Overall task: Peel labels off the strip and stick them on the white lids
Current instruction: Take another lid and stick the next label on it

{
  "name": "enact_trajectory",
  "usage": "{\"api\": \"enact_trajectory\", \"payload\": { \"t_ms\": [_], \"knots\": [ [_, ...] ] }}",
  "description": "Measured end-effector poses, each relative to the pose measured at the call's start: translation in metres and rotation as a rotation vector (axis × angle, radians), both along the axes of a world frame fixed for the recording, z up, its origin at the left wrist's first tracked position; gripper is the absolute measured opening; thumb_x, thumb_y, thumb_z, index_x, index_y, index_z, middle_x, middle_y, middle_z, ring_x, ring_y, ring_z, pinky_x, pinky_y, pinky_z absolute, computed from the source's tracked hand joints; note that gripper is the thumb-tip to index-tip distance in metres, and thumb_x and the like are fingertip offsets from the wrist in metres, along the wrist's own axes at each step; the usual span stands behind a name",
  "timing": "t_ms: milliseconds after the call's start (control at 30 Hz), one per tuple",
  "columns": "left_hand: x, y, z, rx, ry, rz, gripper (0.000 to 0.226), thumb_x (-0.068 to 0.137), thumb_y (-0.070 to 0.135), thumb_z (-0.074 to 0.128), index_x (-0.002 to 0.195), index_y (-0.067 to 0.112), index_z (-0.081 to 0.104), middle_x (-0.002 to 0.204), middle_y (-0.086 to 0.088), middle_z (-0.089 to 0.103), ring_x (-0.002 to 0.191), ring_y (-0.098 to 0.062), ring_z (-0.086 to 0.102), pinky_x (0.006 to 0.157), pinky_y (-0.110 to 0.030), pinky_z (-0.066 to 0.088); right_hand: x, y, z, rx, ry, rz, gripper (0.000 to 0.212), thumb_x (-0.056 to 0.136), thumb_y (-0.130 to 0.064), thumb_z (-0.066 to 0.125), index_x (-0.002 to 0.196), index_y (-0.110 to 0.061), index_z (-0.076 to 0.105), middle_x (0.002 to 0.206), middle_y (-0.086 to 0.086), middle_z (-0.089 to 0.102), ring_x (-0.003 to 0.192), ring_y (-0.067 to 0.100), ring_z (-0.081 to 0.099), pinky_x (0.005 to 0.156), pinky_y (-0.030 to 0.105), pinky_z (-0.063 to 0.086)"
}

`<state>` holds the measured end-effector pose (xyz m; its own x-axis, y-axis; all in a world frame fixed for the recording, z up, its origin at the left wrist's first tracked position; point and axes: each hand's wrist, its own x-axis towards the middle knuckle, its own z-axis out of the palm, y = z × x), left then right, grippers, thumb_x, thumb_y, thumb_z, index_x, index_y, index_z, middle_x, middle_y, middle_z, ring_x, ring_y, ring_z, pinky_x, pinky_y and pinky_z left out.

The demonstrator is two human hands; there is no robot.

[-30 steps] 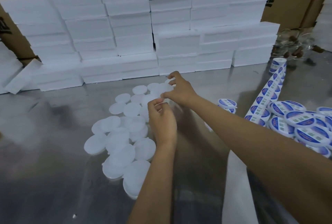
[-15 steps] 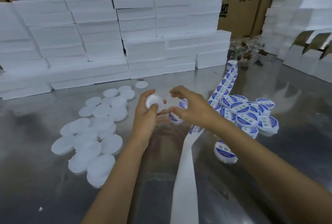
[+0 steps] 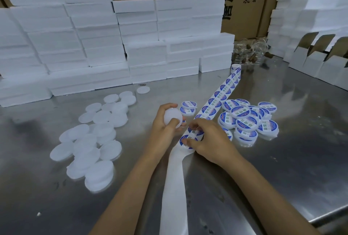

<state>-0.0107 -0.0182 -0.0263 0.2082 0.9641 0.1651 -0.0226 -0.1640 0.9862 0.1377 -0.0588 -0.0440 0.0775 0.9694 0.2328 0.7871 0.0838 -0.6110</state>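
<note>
My left hand (image 3: 163, 129) grips a bare white lid (image 3: 172, 118), its flat top facing me. Just right of it, my right hand (image 3: 209, 142) rests on the label strip (image 3: 218, 99), with thumb and fingertips pinching a round blue-and-white label (image 3: 185, 141) at the strip's near end. The strip runs diagonally from a small roll (image 3: 236, 68) at the back right down to my hands, and its bare white backing trails toward me. Several plain white lids (image 3: 94, 140) lie in a pile at the left. Several labelled lids (image 3: 244, 121) are heaped at the right.
Everything sits on a steel table (image 3: 282, 159). Stacks of white foam blocks (image 3: 113, 46) wall off the back, with cardboard cartons behind. Folded white boxes (image 3: 320, 61) stand at the far right. A clear bag (image 3: 250, 52) lies by the roll. The table's edge shows at the bottom right.
My left hand has lifted a white lid from the pile and carried it right. My right hand has moved from the pile down onto the label strip. The view has swung right.
</note>
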Motion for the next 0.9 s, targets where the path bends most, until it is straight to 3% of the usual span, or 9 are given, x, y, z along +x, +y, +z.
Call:
{"api": "enact_trajectory", "payload": {
  "t_ms": [100, 233, 433, 700, 800, 900],
  "knots": [
    [0.0003, -0.0003, -0.0012, 0.015, -0.004, -0.002, 0.038, 0.094, -0.007, 0.047, 0.12, 0.02, 0.058, 0.111, 0.0, 0.063, 0.086, -0.006, 0.073, 0.065, -0.017, 0.056, -0.0014, -0.0002, -0.001, 0.012, 0.022, 0.006, 0.041, 0.08, -0.038, 0.078, 0.115, -0.029, 0.058, 0.106, -0.015, 0.057, 0.098, 0.005, 0.052, 0.085, 0.021, 0.046],
    [0.0031, 0.0019, -0.0024, -0.021, -0.019, -0.039, 0.04, 0.097, -0.007, 0.042, 0.123, 0.02, 0.055, 0.122, -0.017, 0.063, 0.099, -0.03, 0.073, 0.073, -0.027, 0.061, -0.0019, 0.0013, -0.003, 0.031, 0.014, 0.025, 0.039, 0.081, -0.036, 0.077, 0.116, -0.03, 0.06, 0.098, -0.019, 0.052, 0.091, 0.001, 0.05, 0.074, 0.008, 0.036],
    [0.0027, 0.0067, -0.0062, -0.048, -0.031, -0.052, 0.042, 0.099, -0.008, 0.038, 0.128, 0.019, 0.051, 0.12, -0.029, 0.061, 0.101, -0.037, 0.071, 0.072, -0.029, 0.061, -0.0011, 0.0002, -0.0049, 0.097, -0.01, 0.041, 0.021, 0.087, -0.034, 0.069, 0.106, -0.027, 0.065, 0.103, -0.012, 0.065, 0.098, 0.006, 0.055, 0.085, 0.024, 0.047],
    [0.0026, 0.0077, -0.0065, -0.104, -0.044, -0.044, 0.041, 0.1, -0.004, 0.039, 0.127, 0.023, 0.052, 0.11, -0.026, 0.067, 0.09, -0.029, 0.075, 0.066, -0.026, 0.06, 0.0002, 0.0008, -0.0042, 0.081, -0.077, 0.068, 0.023, 0.087, -0.031, 0.071, 0.108, -0.022, 0.067, 0.107, -0.01, 0.063, 0.1, 0.007, 0.053, 0.083, 0.018, 0.04],
    [0.0022, 0.0076, -0.007, -0.109, -0.055, -0.034, 0.04, 0.1, -0.004, 0.039, 0.128, 0.021, 0.051, 0.112, -0.031, 0.065, 0.097, -0.037, 0.072, 0.065, -0.026, 0.059, -0.0012, 0.0009, -0.0025, 0.072, -0.104, 0.067, 0.027, 0.085, -0.038, 0.071, 0.107, -0.022, 0.068, 0.104, -0.01, 0.062, 0.096, 0.006, 0.053, 0.084, 0.022, 0.044],
    [0.0017, 0.0073, -0.0068, -0.102, -0.039, -0.027, 0.039, 0.1, -0.003, 0.04, 0.128, 0.022, 0.052, 0.118, -0.03, 0.062, 0.095, -0.033, 0.073, 0.068, -0.027, 0.06, -0.004, 0.0025, -0.0022, 0.041, -0.106, 0.041, 0.028, 0.084, -0.039, 0.073, 0.106, -0.022, 0.066, 0.104, -0.009, 0.061, 0.096, 0.008, 0.052, 0.086, 0.026, 0.046]
  ]
}}
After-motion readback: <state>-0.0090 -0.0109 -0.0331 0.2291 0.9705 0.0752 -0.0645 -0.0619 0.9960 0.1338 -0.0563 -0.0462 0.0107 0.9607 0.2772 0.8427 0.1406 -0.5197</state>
